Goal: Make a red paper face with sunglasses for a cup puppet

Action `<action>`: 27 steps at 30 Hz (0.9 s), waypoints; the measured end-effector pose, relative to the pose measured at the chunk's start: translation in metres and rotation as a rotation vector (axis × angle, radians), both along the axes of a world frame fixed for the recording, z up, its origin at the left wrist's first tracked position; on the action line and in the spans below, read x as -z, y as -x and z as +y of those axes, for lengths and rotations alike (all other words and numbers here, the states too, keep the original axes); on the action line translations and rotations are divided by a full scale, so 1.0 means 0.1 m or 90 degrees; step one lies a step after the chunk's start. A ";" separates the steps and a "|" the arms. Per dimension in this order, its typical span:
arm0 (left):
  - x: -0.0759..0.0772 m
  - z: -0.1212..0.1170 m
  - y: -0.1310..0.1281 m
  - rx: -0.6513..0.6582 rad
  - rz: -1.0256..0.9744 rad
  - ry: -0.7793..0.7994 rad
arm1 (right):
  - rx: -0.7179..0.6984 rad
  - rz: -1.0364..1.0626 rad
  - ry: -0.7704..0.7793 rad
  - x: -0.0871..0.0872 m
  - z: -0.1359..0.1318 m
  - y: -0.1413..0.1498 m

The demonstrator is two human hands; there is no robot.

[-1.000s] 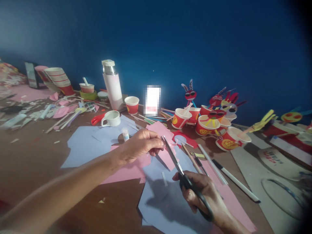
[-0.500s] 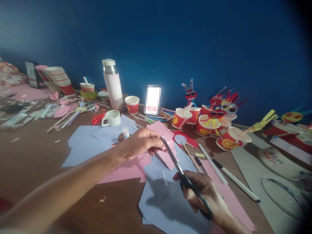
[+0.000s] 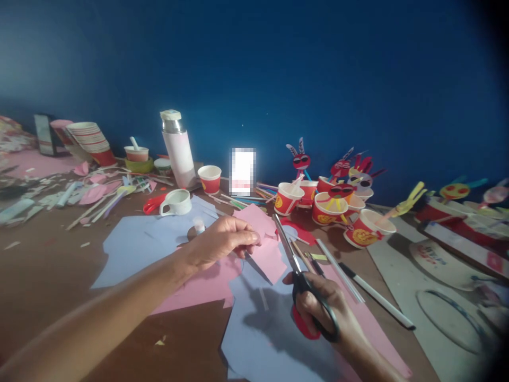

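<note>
My right hand [image 3: 320, 307] is closed around the black handles of a pair of scissors [image 3: 287, 246]. The blades look nearly shut and point up and away. A red piece [image 3: 304, 322] shows below the handles; whether it is held or lying loose, I cannot tell. To the left of the blades, my left hand [image 3: 228, 237] is closed in a pinch, and what its fingertips hold is too small to make out. Right behind those fingers is a cut sheet of pink paper [image 3: 271, 260]. Blue paper [image 3: 258, 329] spreads over the table under both hands.
A flask [image 3: 178, 154], a paper cup [image 3: 209, 179] and a white mug-shaped lid [image 3: 177, 203] stand behind my left hand. Several decorated cups [image 3: 329, 208] line the back right. A white marker [image 3: 382, 300] and straws lie at right; paper scraps [image 3: 93, 193] litter the left.
The scissor blades have moved away from my left fingertips, leaving a gap, and tilt more upright. A red piece has come into sight below my right hand. The whole view has shifted slightly.
</note>
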State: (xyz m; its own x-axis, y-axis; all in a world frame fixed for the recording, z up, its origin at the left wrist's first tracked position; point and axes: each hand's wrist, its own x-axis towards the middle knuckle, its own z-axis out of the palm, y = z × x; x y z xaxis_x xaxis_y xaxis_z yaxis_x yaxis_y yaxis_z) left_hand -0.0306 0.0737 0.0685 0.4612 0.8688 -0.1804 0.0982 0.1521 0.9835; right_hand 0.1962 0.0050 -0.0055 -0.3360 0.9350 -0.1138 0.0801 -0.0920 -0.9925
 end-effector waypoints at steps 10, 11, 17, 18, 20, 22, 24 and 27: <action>0.05 0.03 0.01 -0.023 -0.048 0.056 | -0.031 0.013 0.004 0.07 0.01 0.00; 0.05 0.03 0.02 -0.024 -0.060 0.068 | -0.028 0.009 0.001 0.07 0.01 0.01; -0.02 0.02 0.05 -0.043 -0.104 0.077 | 0.034 0.014 -0.011 0.00 0.00 0.06; -0.04 0.01 0.06 -0.050 -0.105 0.074 | 0.047 0.024 -0.004 -0.01 0.00 0.06; -0.06 -0.03 0.14 -0.070 -0.100 0.075 | 0.064 0.032 0.018 -0.02 -0.01 0.07; -0.06 -0.10 0.27 -0.093 -0.088 0.079 | 0.071 0.022 0.030 -0.02 -0.02 0.06; -0.01 -0.19 0.45 -0.125 -0.068 0.083 | 0.073 0.006 0.033 -0.01 -0.02 0.05; 0.12 -0.38 0.76 -0.209 -0.021 0.081 | 0.070 -0.007 0.041 0.00 -0.03 0.05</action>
